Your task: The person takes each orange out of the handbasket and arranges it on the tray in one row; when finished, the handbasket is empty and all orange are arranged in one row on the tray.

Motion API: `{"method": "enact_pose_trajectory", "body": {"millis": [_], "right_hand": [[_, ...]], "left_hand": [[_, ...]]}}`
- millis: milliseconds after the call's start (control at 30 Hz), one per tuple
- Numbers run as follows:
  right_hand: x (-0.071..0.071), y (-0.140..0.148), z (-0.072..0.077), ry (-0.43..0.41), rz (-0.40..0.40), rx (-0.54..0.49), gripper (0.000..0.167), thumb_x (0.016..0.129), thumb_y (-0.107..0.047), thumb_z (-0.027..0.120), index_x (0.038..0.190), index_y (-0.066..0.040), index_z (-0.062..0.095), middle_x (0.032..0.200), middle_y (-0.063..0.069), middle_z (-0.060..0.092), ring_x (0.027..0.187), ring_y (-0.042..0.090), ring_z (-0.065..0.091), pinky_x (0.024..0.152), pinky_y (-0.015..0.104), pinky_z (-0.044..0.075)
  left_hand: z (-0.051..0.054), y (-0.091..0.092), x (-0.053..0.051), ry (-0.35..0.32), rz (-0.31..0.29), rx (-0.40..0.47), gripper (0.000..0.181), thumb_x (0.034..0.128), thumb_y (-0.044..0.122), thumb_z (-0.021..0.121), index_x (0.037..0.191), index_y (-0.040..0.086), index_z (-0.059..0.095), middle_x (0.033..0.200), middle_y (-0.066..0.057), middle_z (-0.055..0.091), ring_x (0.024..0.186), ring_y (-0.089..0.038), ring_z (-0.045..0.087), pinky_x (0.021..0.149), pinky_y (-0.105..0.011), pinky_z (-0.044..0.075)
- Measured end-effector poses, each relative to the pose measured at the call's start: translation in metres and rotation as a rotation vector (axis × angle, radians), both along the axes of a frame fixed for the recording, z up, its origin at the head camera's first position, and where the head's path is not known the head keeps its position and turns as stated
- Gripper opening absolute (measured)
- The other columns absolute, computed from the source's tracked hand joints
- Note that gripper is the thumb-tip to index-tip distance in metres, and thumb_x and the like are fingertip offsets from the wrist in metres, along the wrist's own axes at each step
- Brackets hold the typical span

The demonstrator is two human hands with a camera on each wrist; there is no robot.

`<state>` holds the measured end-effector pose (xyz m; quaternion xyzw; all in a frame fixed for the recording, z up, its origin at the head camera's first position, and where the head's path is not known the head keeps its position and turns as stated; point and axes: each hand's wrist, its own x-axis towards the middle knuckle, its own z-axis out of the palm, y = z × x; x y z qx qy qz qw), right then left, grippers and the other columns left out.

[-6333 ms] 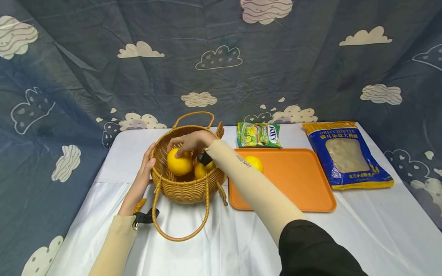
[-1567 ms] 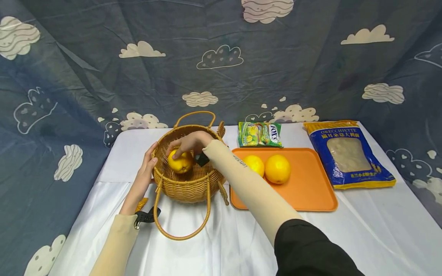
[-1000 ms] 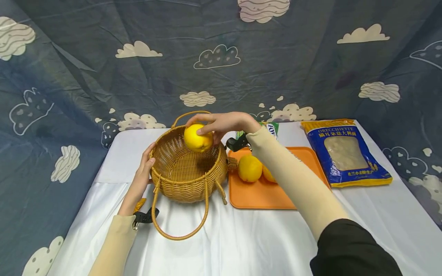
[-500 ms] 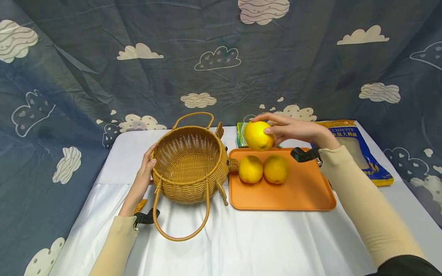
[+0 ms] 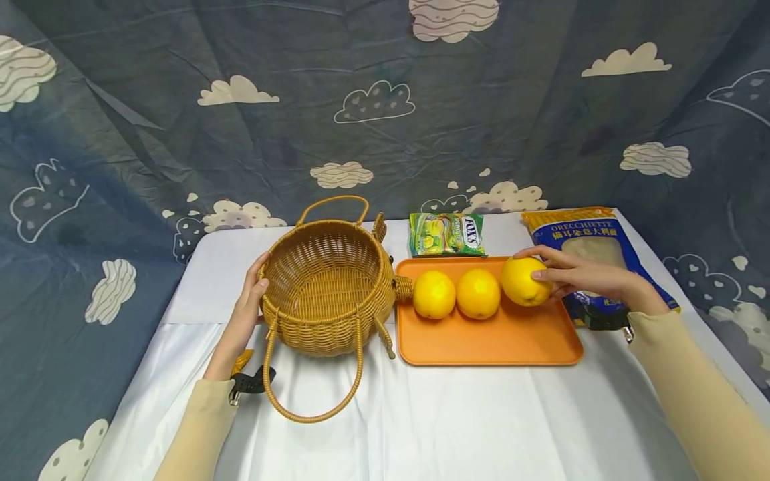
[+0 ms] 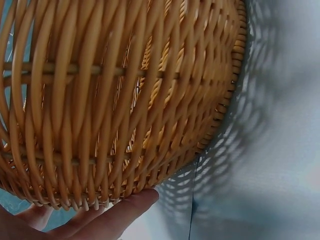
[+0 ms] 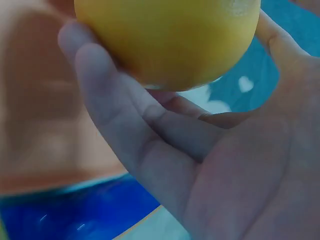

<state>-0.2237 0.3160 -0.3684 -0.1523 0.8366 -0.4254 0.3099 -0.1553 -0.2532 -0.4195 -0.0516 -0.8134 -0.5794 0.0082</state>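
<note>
My right hand point(image 5: 580, 275) holds an orange point(image 5: 526, 282) between thumb and fingers at the right part of the orange tray point(image 5: 493, 344). In the right wrist view the fingers curve round the lower side of that orange point(image 7: 170, 40). Two more oranges lie side by side on the tray, a left orange point(image 5: 434, 294) and a middle orange point(image 5: 478, 294). My left hand point(image 5: 243, 314) rests with extended fingers against the left side of the wicker basket point(image 5: 321, 334). The left wrist view shows fingers touching the woven wall point(image 6: 110, 100). No fruit is visible inside the basket.
A green candy bag point(image 5: 446, 235) lies behind the tray. A blue and yellow pasta bag point(image 5: 586, 234) is to the right, partly hidden by the right hand. One basket handle point(image 5: 313, 419) hangs forward over the white cloth point(image 5: 445, 421).
My right hand has lifted the last orange out of the basket and carried it right to the tray, past the two oranges there. The left hand has stayed on the basket.
</note>
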Motion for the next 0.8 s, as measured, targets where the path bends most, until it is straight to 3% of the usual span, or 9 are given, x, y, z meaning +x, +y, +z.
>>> {"method": "enact_pose_trajectory", "body": {"millis": [200,333,500,600,667,800], "right_hand": [[0.008,0.004,-0.018,-0.013,-0.025,0.025,0.053,0.099,-0.029,0.053,0.145,-0.016,0.031,0.131,0.021,0.035,0.095,0.034,0.050,0.077,0.043,0.050],[0.012,-0.002,-0.021,-0.010,-0.015,0.039,0.056,0.098,-0.028,0.054,0.146,-0.014,0.030,0.126,0.021,0.034,0.081,0.032,0.051,0.069,0.040,0.049],[0.012,-0.009,-0.022,-0.002,0.005,0.070,0.065,0.096,-0.028,0.057,0.150,-0.014,0.024,0.129,0.021,0.029,0.075,0.032,0.047,0.064,0.038,0.045],[0.013,-0.011,-0.022,0.016,0.018,0.098,0.070,0.096,-0.030,0.058,0.152,-0.012,0.020,0.131,0.022,0.028,0.083,0.034,0.046,0.067,0.041,0.045],[0.013,-0.012,-0.023,0.039,0.031,0.114,0.071,0.095,-0.031,0.058,0.152,-0.010,0.019,0.136,0.024,0.026,0.097,0.039,0.044,0.079,0.049,0.044],[0.015,-0.012,-0.026,0.069,0.027,0.142,0.071,0.095,-0.034,0.057,0.151,-0.010,0.020,0.144,0.026,0.023,0.120,0.045,0.030,0.097,0.067,0.027]], "left_hand": [[0.000,0.000,0.001,0.006,0.003,-0.006,0.051,0.1012,0.045,0.028,0.151,0.045,0.014,0.158,-0.001,0.010,0.132,-0.047,0.027,0.082,-0.073,0.037],[0.000,0.000,0.001,0.006,0.001,-0.008,0.052,0.1013,0.044,0.028,0.151,0.044,0.014,0.158,-0.001,0.010,0.132,-0.047,0.027,0.082,-0.073,0.036],[0.002,0.002,0.002,0.003,-0.001,0.004,0.053,0.1011,0.043,0.028,0.152,0.042,0.013,0.158,-0.001,0.009,0.133,-0.047,0.025,0.082,-0.073,0.035],[0.003,0.002,0.002,0.003,-0.002,0.014,0.054,0.1009,0.043,0.028,0.152,0.040,0.013,0.158,-0.001,0.008,0.133,-0.047,0.024,0.083,-0.074,0.035],[0.003,0.003,0.002,0.005,-0.005,0.018,0.054,0.1009,0.042,0.028,0.153,0.039,0.012,0.158,-0.001,0.008,0.133,-0.047,0.024,0.083,-0.074,0.035],[0.004,0.003,0.003,0.006,-0.009,0.028,0.054,0.1008,0.042,0.027,0.153,0.039,0.012,0.158,0.000,0.008,0.133,-0.047,0.025,0.082,-0.074,0.035]]}}
